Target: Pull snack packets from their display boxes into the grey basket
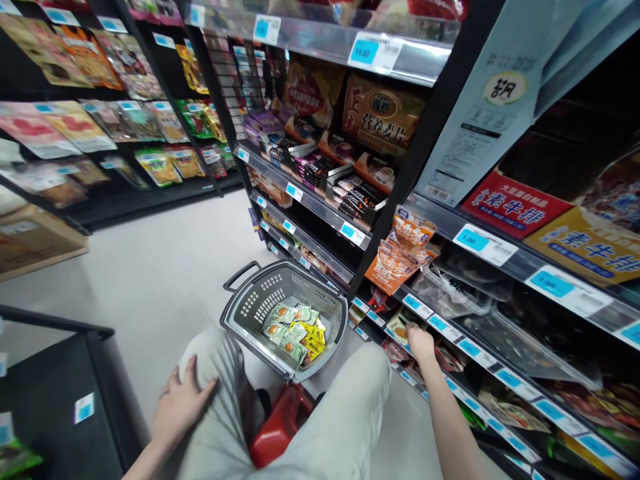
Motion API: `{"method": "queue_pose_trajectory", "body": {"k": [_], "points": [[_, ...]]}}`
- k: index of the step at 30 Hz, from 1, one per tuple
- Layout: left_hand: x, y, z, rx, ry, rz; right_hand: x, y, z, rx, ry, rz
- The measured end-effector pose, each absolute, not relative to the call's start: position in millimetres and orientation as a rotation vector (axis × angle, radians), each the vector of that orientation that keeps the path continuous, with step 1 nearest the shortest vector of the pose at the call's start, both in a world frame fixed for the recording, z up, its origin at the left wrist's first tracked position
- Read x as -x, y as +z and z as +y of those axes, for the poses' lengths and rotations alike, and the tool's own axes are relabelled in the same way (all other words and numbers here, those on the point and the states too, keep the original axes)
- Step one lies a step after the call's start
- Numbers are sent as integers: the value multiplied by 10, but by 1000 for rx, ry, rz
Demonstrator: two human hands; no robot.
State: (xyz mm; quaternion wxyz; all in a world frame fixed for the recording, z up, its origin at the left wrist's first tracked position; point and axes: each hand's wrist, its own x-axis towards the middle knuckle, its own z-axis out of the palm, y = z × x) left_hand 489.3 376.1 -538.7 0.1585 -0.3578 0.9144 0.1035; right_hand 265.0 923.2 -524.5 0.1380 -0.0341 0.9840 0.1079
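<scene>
Shop aisle with a pale grey floor (pixel 170 247) and black shelving bearing blue-and-white paper price labels (pixel 470 349). At right, on a low shelf, a flat green-and-white packet with a rounded orange-brown printed motif (pixel 399 327), just ahead and to the left of the bare right hand (pixel 421 341), at the very fingertips; long axis not determinable, owing to partial cover by hand and shelf edge. Nearer by far to the right hand than to the bare left hand (pixel 184 403), well apart on the left leg. Right forearm extended forward and slightly leftward, with fingers curled in at shelf level; impossible to tell whether closed on the packet or merely touching. Left hand slack, palm down, with loosely spread fingers over the knee of the pale trousers (pixel 345 407), free of any object. Beyond the knees, a grey plastic basket with perforated walls (pixel 257 299), containing flat green-and-white sachets (pixel 293 345) and bright yellow sachets (pixel 314 343). Above the right hand, glossy orange printed packets (pixel 393 261) clustered beside a black upright.
</scene>
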Motion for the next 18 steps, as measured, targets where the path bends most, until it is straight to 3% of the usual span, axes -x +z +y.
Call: {"method": "queue_pose_trajectory", "body": {"k": [14,18], "points": [[-4936,-5331,3791,1038,350,2713,-3947,-4322,8641,351,78,2929],[-4918,-5260,4039,651,337,2993,-4617,-4276,8194,626,38,3074]]}}
